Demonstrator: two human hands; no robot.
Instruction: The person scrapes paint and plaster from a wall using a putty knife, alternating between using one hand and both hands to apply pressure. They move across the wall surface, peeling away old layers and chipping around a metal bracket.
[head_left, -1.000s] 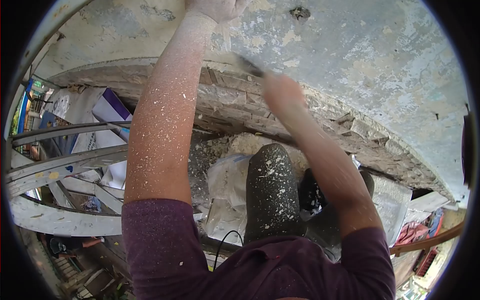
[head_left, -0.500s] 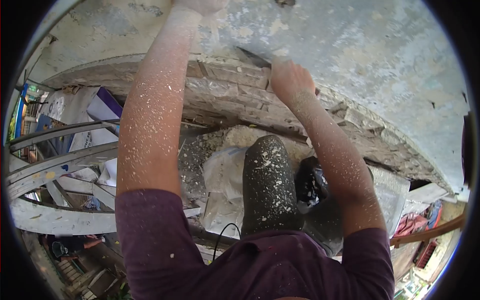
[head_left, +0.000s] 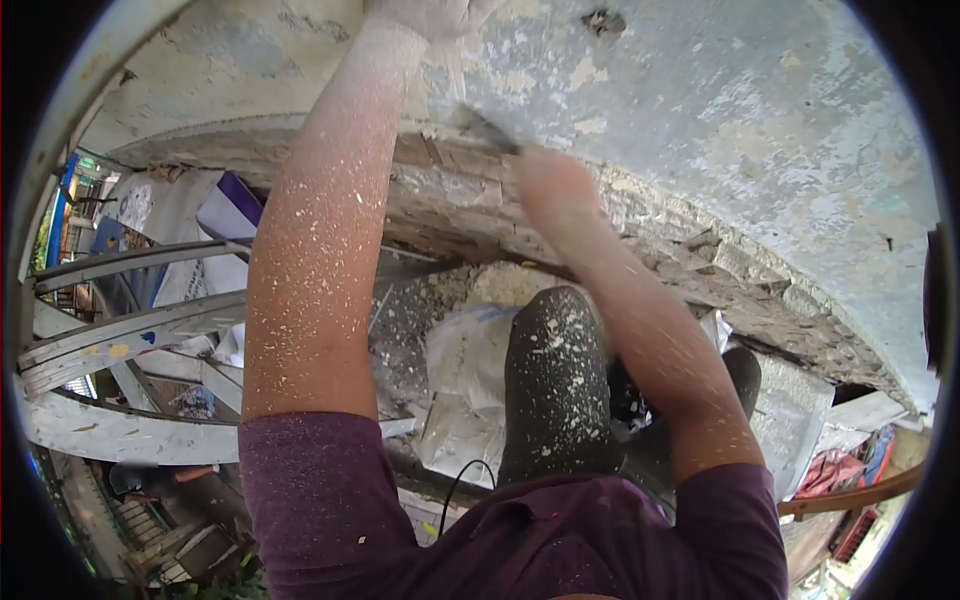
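Observation:
My right hand (head_left: 556, 190), blurred by motion, is closed around a scraper (head_left: 490, 130) with a thin dark blade. The blade points up and left against the lower part of the wall (head_left: 700, 110), whose paint is patchy and flaking. Higher up, my left hand (head_left: 432, 14) lies at the wall and is coated in pale dust. The frame's top edge cuts it off, so most of its fingers are hidden. Pale flakes cover both forearms and my dark trouser knee (head_left: 558, 350).
A rough brick ledge (head_left: 450, 185) runs along the wall's foot. White-painted wooden frames (head_left: 140, 440) stand at the left. Whitish plastic sheeting (head_left: 465, 365) lies by my knee among debris. A curved brown wooden piece (head_left: 850, 495) is at the right.
My right hand has moved down and left with the scraper, and its arm is more blurred. The view has shifted slightly, showing a little more of my left hand.

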